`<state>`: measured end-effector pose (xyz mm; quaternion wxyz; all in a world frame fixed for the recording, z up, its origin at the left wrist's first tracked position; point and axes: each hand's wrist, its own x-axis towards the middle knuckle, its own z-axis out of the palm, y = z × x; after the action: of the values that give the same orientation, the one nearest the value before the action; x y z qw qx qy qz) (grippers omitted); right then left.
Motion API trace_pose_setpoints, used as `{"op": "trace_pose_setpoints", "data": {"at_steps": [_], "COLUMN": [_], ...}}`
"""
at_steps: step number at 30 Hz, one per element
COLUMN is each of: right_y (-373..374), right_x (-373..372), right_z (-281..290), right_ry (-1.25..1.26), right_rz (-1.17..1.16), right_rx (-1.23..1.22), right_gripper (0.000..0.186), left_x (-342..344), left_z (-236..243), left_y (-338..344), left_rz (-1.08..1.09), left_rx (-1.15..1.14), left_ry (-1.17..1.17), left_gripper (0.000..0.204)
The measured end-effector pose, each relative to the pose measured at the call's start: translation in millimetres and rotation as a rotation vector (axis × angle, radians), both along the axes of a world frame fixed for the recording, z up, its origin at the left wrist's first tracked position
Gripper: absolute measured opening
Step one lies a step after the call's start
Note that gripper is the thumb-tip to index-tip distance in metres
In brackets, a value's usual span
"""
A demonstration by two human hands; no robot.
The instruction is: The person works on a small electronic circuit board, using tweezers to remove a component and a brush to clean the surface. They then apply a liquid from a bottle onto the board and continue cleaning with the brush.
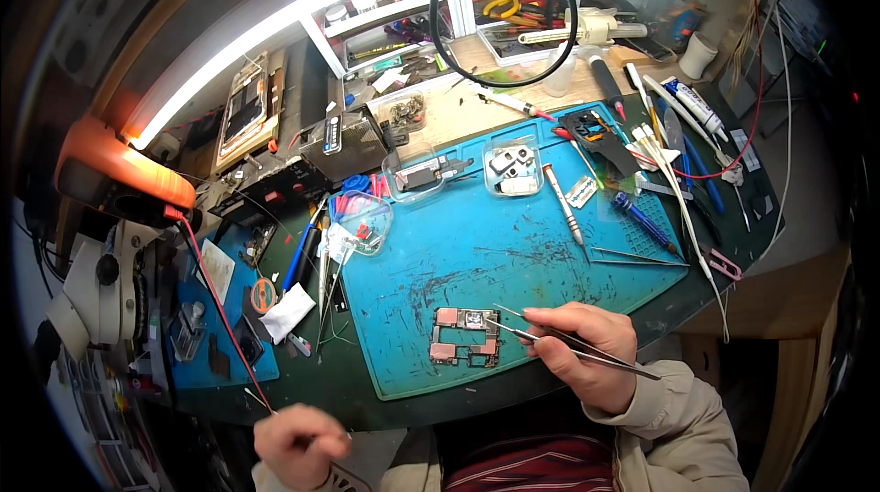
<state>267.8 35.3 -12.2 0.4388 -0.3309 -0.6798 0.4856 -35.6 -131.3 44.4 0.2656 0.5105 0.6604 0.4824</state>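
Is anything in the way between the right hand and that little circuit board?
Nothing visible is. The right hand holds slim silver metal tweezers, their tips at the upper right edge of the flat pink-and-dark circuit board. Besides them, only the scratched blue mat shows between hand and board.

The tweezers (632, 367) look smooth, shiny metal from here; the circuit board (443, 352) shows dull coppery metal. The blue mat (394, 318) seems matt and scored, the tubs (380, 237) clear glossy plastic, the bench (458, 116) pale wood, the sleeve (683, 419) matt cloth.
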Motion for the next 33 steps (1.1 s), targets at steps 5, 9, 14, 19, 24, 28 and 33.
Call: {"op": "trace_pose_setpoints", "data": {"at_steps": [5,9,14,19,24,28,33], "right_y": [2,6,12,19,21,24,24], "right_x": [0,-1,8,13,13,10,16], "right_z": [-1,5,8,5,13,16,22], "right_ry": [-0.089,-0.146,-0.211,-0.215,-0.128,-0.069,-0.058], "right_rz": [0.043,0.089,0.084,0.153,0.406,0.545,0.404], "right_rx": [0.054,0.059,-0.011,-0.048,-0.053,-0.061,-0.314], "right_gripper": [0.037,0.043,0.031,0.024,0.027,0.025,0.023], "left_x": [-46,-30,-13,2,37,46,32], "left_z": [7,32,13,-4,-15,-29,-30], "left_y": [-110,-109,-27,66,103,107,101], "left_rz": [-0.044,0.306,-0.042,-0.424,-0.622,-0.681,-0.692], "left_rx": [-0.542,-0.595,-0.121,0.066,0.218,0.442,0.328], "left_ry": [0.55,0.737,0.738,0.685,0.726,0.976,0.856], "left_gripper": [0.056,0.018,0.016,0.027,0.056,0.017,0.016]}}
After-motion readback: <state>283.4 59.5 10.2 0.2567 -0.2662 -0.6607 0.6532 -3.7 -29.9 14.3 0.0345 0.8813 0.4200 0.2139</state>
